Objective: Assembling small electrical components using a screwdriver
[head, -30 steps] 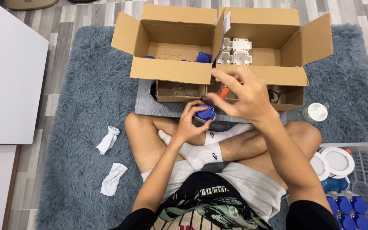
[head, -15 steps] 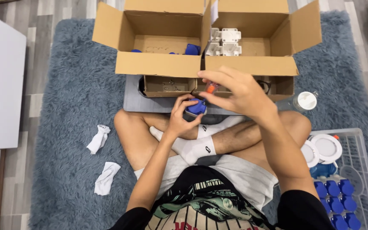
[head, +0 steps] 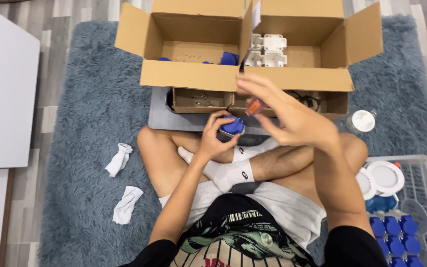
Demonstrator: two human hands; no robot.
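I sit cross-legged on a grey-blue shaggy rug (head: pixel 90 113). My left hand (head: pixel 214 137) grips a small blue part (head: pixel 233 126) above my shins. My right hand (head: pixel 292 118) is raised just right of it, fingers spread, pinching an orange-handled screwdriver (head: pixel 253 107) whose tip points down toward the blue part. Directly beyond my hands stand two open cardboard boxes: the left box (head: pixel 189 74) has a few blue parts inside, the right box (head: pixel 300 78) holds white plastic parts (head: pixel 268 50).
A grey board (head: pixel 166 116) and a small low box (head: pixel 198 100) lie under the big boxes. Two crumpled white cloths (head: pixel 119 159) rest on the rug at left. A wire basket (head: pixel 423 212) with blue caps and white round lamps is at right. A white panel (head: pixel 3 94) borders the left.
My right hand has lifted slightly and opened its fingers around the screwdriver. The left hand stays on the blue part. The view has shifted a little.
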